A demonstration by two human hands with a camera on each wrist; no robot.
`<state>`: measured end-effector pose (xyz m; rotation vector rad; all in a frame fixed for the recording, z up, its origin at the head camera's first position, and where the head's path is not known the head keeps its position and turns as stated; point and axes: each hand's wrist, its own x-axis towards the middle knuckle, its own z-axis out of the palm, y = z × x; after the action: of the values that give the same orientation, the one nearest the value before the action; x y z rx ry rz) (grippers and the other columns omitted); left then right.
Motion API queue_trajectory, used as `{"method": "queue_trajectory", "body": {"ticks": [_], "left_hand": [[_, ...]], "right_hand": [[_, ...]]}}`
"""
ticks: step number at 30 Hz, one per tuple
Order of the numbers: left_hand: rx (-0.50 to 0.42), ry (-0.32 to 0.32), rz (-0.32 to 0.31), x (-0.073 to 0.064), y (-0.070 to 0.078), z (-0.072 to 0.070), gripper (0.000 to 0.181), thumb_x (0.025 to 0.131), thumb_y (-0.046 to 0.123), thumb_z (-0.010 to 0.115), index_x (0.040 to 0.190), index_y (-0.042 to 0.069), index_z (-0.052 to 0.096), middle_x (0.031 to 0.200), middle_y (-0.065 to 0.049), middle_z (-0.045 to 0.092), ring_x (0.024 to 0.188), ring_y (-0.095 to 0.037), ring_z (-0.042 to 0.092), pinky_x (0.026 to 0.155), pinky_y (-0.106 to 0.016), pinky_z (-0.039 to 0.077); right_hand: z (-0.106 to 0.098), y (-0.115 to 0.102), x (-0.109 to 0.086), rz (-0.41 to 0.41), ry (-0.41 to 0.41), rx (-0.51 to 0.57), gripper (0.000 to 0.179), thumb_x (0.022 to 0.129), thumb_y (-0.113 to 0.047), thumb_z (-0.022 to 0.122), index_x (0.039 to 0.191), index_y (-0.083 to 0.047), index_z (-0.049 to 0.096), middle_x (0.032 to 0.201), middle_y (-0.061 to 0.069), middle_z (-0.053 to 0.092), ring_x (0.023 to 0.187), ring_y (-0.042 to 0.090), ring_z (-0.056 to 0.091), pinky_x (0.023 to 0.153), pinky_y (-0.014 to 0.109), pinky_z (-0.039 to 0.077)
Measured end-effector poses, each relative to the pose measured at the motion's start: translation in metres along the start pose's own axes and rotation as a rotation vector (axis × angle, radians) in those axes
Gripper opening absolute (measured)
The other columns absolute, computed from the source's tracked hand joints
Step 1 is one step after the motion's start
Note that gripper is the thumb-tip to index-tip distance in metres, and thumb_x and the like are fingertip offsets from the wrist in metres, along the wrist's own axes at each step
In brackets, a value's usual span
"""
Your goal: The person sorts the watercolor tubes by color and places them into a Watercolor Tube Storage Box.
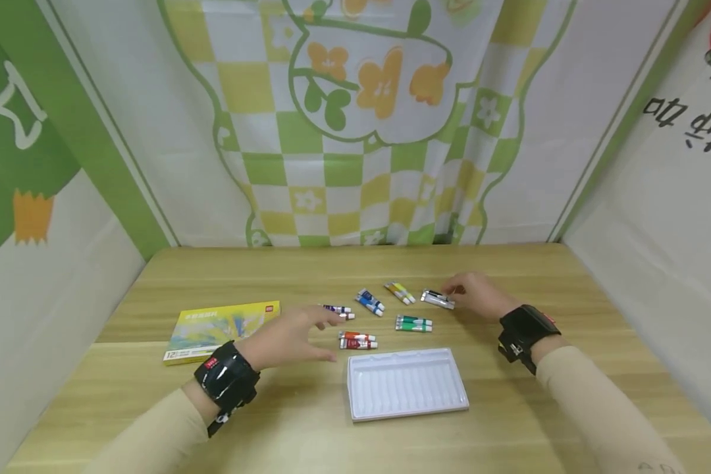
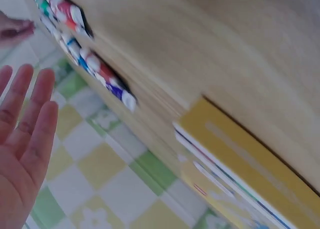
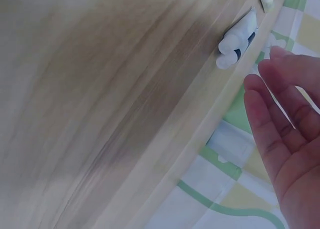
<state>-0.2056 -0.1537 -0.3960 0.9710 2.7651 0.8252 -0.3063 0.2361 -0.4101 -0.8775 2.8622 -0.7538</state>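
Note:
My left hand [image 1: 293, 339] reaches over the table with fingers spread and holds nothing. Its fingertips overlap a purple and a brown paint tube [image 1: 345, 316] in the head view, and an orange and red pair of tubes [image 1: 357, 344] lies just right of its thumb. My right hand [image 1: 478, 295] is beside a black and white pair of paint tubes [image 1: 438, 300], its fingers loosely bent. In the right wrist view a gap shows between those fingers and the white tube [image 3: 240, 35].
Blue tubes [image 1: 370, 302], yellow tubes [image 1: 399, 293] and green tubes [image 1: 413, 324] lie in pairs between the hands. A white ribbed tray [image 1: 407, 385] is at the front middle. A yellow paint box [image 1: 219, 326] lies on the left. A patterned curtain [image 1: 355, 171] hangs behind the table.

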Motion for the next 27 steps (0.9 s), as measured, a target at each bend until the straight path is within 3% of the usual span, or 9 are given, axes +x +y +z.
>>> {"method": "queue_trajectory", "body": {"ticks": [2,9,16,27], "left_hand": [[0.023,-0.049,0.016,0.002,0.006,0.004,0.062,0.081,0.033,0.089,0.133,0.009,0.066,0.127,-0.005,0.068,0.105,-0.025,0.065,0.086,-0.039,0.055],[0.122,-0.16,0.051,0.002,0.027,0.024,0.086,0.069,0.044,0.093,0.138,0.005,0.06,0.138,-0.011,0.062,0.125,-0.029,0.059,0.105,-0.045,0.048],[0.195,-0.174,0.024,-0.004,0.036,0.036,0.097,0.062,0.051,0.095,0.137,0.002,0.059,0.13,-0.01,0.063,0.116,-0.026,0.063,0.098,-0.041,0.053],[0.224,-0.194,-0.028,-0.002,0.042,0.046,0.1,0.059,0.052,0.097,0.136,-0.001,0.06,0.122,-0.007,0.059,0.105,-0.021,0.061,0.096,-0.038,0.053]], "right_hand": [[-0.002,0.001,0.006,0.014,0.008,0.002,0.016,0.094,0.002,0.069,0.108,0.006,0.075,0.1,0.014,0.073,0.089,0.024,0.066,0.078,0.039,0.055],[0.007,0.005,0.012,0.043,0.015,-0.037,0.016,0.093,0.001,0.07,0.107,0.005,0.075,0.096,0.013,0.074,0.085,0.023,0.066,0.074,0.038,0.055],[0.017,0.002,0.011,0.068,0.039,-0.056,0.016,0.092,0.001,0.071,0.106,0.006,0.076,0.094,0.015,0.074,0.084,0.025,0.067,0.073,0.038,0.055],[0.015,0.001,0.018,0.109,-0.017,-0.055,0.019,0.092,-0.002,0.072,0.108,0.006,0.076,0.095,0.016,0.074,0.083,0.023,0.066,0.071,0.035,0.053]]}}
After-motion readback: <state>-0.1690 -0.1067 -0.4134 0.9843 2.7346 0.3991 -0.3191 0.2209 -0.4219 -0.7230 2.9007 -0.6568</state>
